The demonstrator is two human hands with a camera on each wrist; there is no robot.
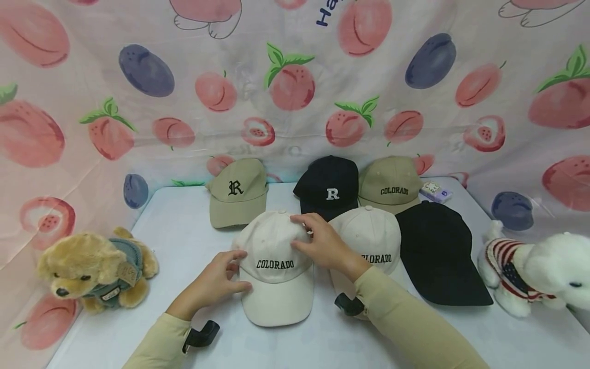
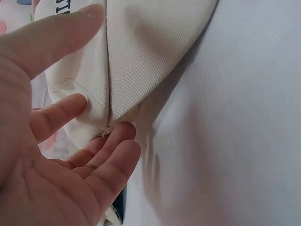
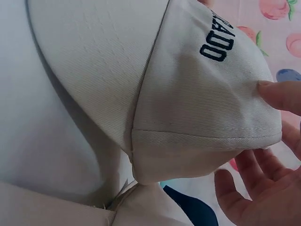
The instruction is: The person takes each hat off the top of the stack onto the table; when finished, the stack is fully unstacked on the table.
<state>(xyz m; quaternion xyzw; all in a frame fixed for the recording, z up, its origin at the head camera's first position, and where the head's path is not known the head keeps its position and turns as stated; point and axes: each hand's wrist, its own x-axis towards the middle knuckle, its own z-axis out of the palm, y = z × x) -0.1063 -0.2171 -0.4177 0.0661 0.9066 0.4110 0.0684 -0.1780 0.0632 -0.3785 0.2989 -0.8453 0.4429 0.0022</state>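
Note:
A white baseball cap [image 1: 276, 302] with COLORADO across its front faces me at the near middle of the table. My left hand [image 1: 212, 279] touches its left side with spread fingers, and the thumb lies by the brim. In the left wrist view some fingertips [image 2: 124, 129] reach the lower edge of the crown. My right hand [image 1: 327, 243] touches the upper right of the crown, thumb and forefinger apart. The right wrist view has its thumb [image 3: 280, 96] against the crown, while other fingers come to the rim and their tips are partly hidden. A second white COLORADO cap [image 1: 364, 230] is partly behind my right forearm.
Behind stand a khaki R cap [image 1: 239, 212], a black R cap [image 1: 322, 179] and a khaki COLORADO cap [image 1: 392, 174]. A plain black cap [image 1: 433, 256] lies right. Plush dogs [image 1: 83, 261] [image 1: 557, 261] flank the table. A small purple-white packet [image 1: 435, 191] lies far right.

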